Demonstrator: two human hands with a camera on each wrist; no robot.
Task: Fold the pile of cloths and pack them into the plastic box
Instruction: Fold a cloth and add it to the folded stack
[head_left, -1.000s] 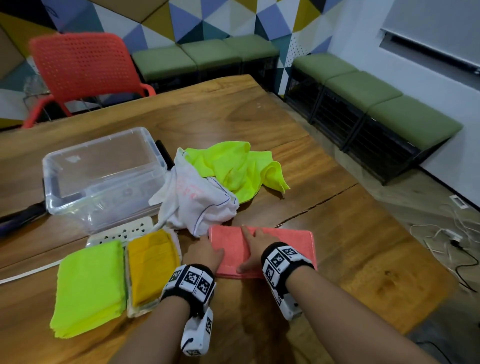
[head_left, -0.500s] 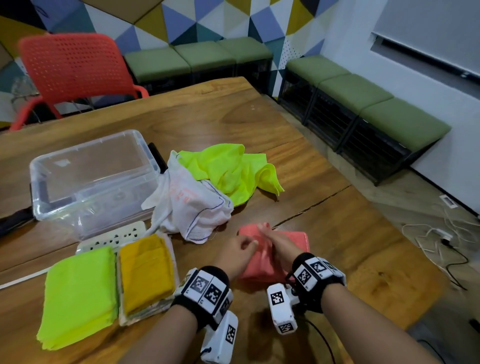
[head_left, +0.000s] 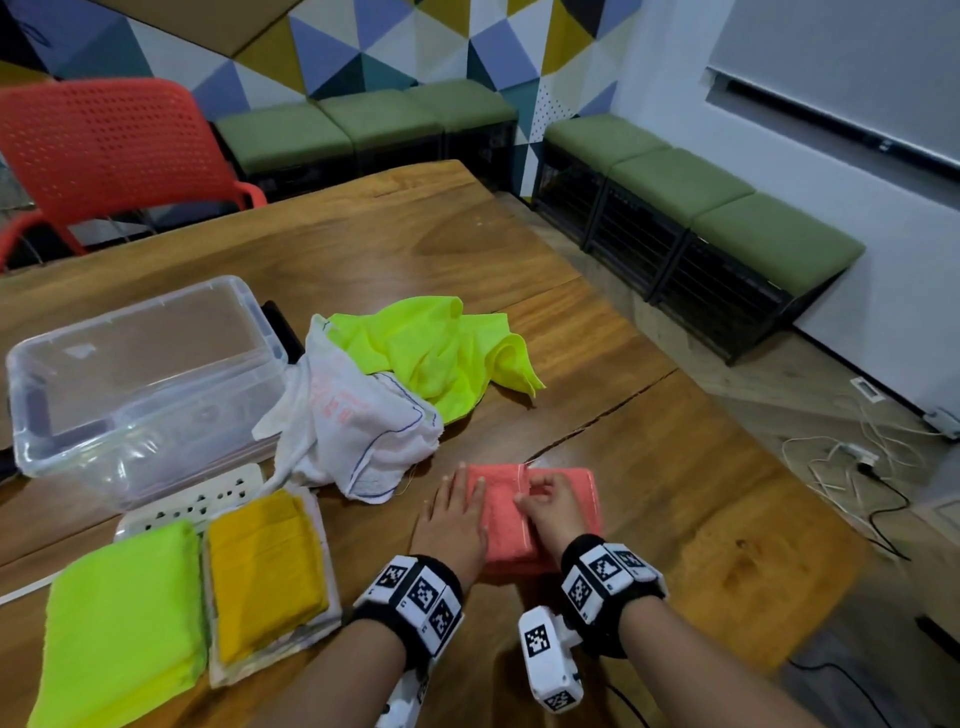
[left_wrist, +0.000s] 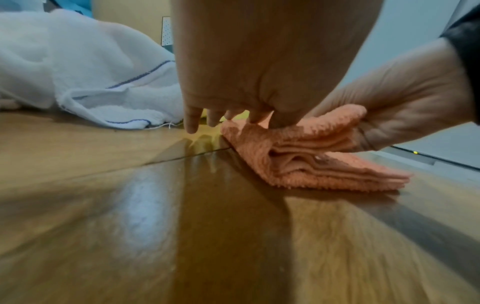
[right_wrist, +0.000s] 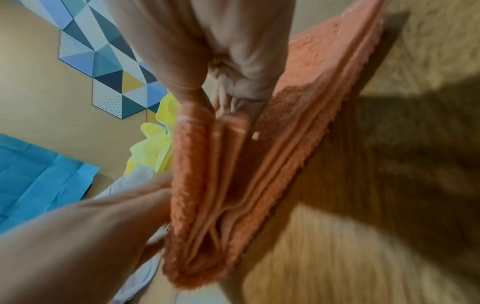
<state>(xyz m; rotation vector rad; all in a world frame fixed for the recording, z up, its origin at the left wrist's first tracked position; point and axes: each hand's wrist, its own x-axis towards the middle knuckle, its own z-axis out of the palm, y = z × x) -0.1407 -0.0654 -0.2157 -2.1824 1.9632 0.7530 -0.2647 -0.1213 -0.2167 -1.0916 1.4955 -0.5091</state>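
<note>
both hands on the folded coral cloth (head_left: 540, 512) at the table's (head_left: 675, 499) near edge. left hand (head_left: 453, 519) presses it flat, fingers straight; right hand (head_left: 550, 506) pinches its top fold. clear plastic box (head_left: 140, 384) well left, nothing in it.

white cloth (head_left: 358, 431) blocks the way to plastic box (head_left: 140, 374); table (head_left: 675, 493) rightward open.

Five cloths (head_left: 540, 512) (three folded), one box (head_left: 140, 379)
</note>
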